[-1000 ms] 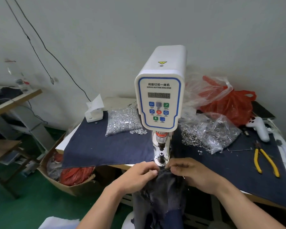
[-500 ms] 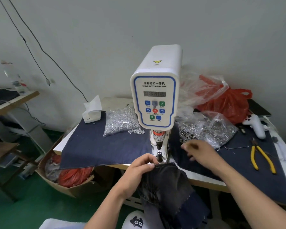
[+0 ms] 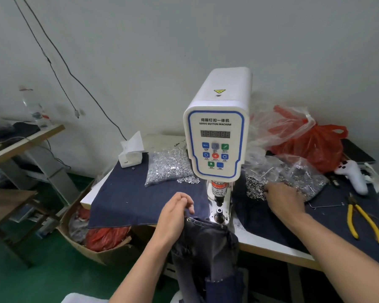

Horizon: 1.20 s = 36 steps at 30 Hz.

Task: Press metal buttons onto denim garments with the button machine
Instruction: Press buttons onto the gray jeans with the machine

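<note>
The white servo button machine (image 3: 217, 136) stands at the table's front edge, its lower die (image 3: 218, 212) bare. A dark denim garment (image 3: 206, 243) hangs off the table in front of the die. My left hand (image 3: 175, 213) grips the garment's top edge just left of the die. My right hand (image 3: 282, 199) reaches into the loose pile of small metal buttons (image 3: 255, 186) spilling from a clear bag (image 3: 298, 173) right of the machine; its fingertips are hidden among the pieces.
A second bag of shiny button parts (image 3: 169, 167) lies left of the machine on a navy cloth (image 3: 127, 200). Yellow pliers (image 3: 365, 221), a white handheld tool (image 3: 352, 176) and a red plastic bag (image 3: 315, 145) sit on the right. A cardboard box (image 3: 92, 246) stands below left.
My right hand left the garment at the die and moved right to the button pile. My left hand kept hold of the denim edge, which now sits just clear of the die.
</note>
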Each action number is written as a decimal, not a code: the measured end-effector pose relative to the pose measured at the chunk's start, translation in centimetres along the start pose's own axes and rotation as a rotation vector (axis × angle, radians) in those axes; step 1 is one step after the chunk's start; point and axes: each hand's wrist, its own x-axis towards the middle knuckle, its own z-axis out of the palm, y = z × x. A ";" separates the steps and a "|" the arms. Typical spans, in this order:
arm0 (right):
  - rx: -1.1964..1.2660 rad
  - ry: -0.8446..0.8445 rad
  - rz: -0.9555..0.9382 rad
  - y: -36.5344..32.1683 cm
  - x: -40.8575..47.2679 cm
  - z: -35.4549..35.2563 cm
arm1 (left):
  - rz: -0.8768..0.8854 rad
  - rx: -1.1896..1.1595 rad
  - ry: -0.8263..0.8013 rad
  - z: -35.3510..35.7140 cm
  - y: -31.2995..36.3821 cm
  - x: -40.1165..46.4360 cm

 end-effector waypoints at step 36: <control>1.539 -0.569 0.433 -8.5 -5.9 -3.0 | -0.386 0.517 0.369 3.3 -2.0 13.4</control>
